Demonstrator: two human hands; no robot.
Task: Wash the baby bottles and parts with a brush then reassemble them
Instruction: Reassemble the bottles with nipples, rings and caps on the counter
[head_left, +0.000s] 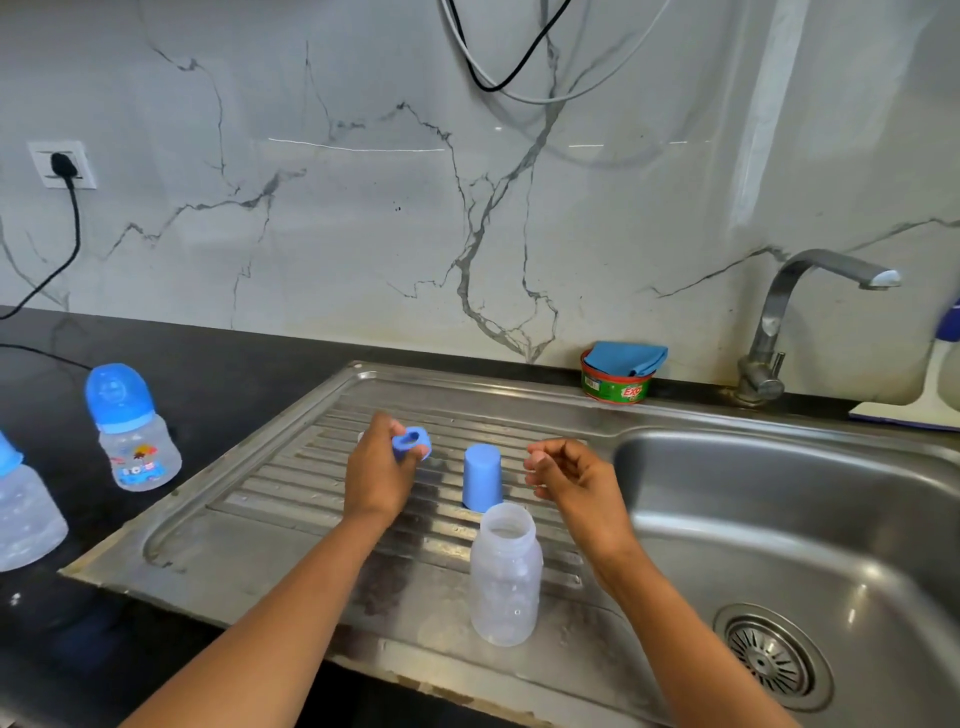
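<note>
My left hand (379, 473) grips a blue screw ring (411, 442) above the ribbed steel drainboard (260, 525). My right hand (569, 475) hovers with loosely curled fingers and holds nothing. Between the hands a blue bottle cap (482, 477) stands upside down on the drainboard. In front of it an open clear bottle (505, 574) stands upright without a top. On the black counter at left stands an assembled bottle (131, 428) with a blue cap, and a second assembled bottle (23, 506) sits at the left edge.
The sink basin (779, 519) with its drain strainer (771, 657) lies to the right, under a steel tap (795, 322). A dish soap tub (615, 382) with a blue cloth sits at the back. A wall socket (62, 163) with a black cable is at far left.
</note>
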